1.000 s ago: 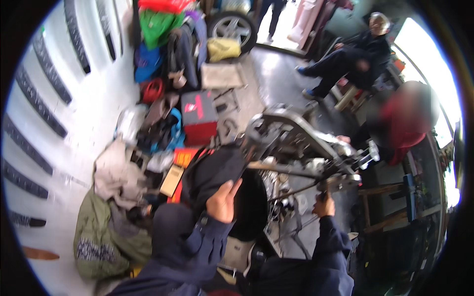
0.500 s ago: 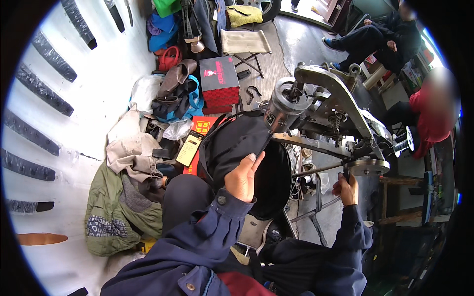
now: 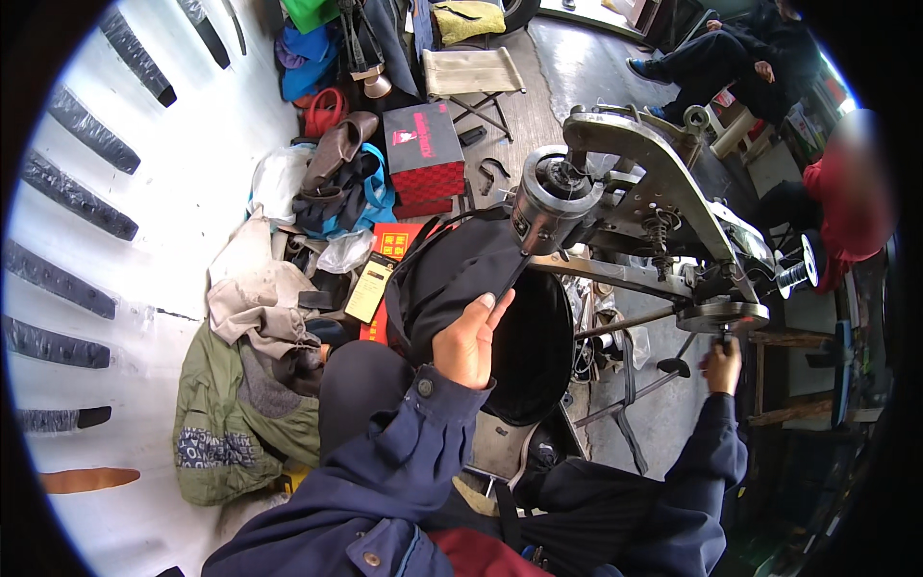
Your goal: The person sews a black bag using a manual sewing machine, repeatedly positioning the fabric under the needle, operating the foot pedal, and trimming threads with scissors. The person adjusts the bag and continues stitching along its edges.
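My left hand [image 3: 465, 343] pinches the edge of a black fabric bag [image 3: 461, 269], thumb uppermost, just below the cylindrical metal head [image 3: 548, 207] of a hand-cranked sewing machine [image 3: 663, 159]. The bag's edge runs up under that head, and its dark opening hangs to the right of my fingers. The stitching point is hidden behind the head. My right hand [image 3: 721, 368] is closed round the crank handle [image 3: 727, 339], which sticks out from the machine's round metal wheel [image 3: 721, 316].
A thread spool [image 3: 796, 275] sits at the machine's right. Clothes, a brown shoe [image 3: 338, 152], a black-and-red box [image 3: 423, 149] and a folding stool [image 3: 471, 74] lie to the left and beyond. One person [image 3: 851, 207] sits at the right, another [image 3: 731, 62] farther back.
My right hand has moved to the right with the crank handle, which has travelled round with the wheel. My left hand stays pinched on the bag's edge. The view has shifted slightly.
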Available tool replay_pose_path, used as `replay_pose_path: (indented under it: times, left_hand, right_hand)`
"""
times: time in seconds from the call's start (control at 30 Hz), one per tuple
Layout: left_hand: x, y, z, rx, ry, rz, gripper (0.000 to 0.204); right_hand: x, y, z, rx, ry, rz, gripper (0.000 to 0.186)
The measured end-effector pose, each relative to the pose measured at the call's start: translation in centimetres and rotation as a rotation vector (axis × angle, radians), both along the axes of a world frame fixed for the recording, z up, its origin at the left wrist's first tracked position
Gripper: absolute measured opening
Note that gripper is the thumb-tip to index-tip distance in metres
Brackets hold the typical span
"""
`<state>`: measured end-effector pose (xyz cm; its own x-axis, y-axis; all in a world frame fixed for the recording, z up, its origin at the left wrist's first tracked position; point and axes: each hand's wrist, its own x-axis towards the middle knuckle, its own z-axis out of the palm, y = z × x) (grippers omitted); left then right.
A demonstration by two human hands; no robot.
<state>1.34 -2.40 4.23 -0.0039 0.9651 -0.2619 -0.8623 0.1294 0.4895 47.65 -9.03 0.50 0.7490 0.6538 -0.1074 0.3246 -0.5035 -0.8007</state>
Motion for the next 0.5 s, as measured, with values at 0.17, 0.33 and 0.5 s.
replay_pose_path:
  times: [0.17, 0.33, 0.5]
  left_hand:
    - [-0.2, 0.1, 0.1, 0.038, -0.002, -0.003, 0.016]
    - [-0.1, 0.3, 0.2, 0.022, 0.02, -0.015, 0.016]
    - [-0.1, 0.6, 0.4, 0.005, 0.019, -0.03, 0.015]
  right_hand:
    - [-8.4, 0.8, 2.3, 0.01, 0.281, 0.38, 0.027]
    - [-2.0, -0.1, 8.6, 0.386, -0.075, 0.233, 0.02]
    - [-1.1, 0.6, 1.0, 0.022, 0.035, -0.064, 0.007]
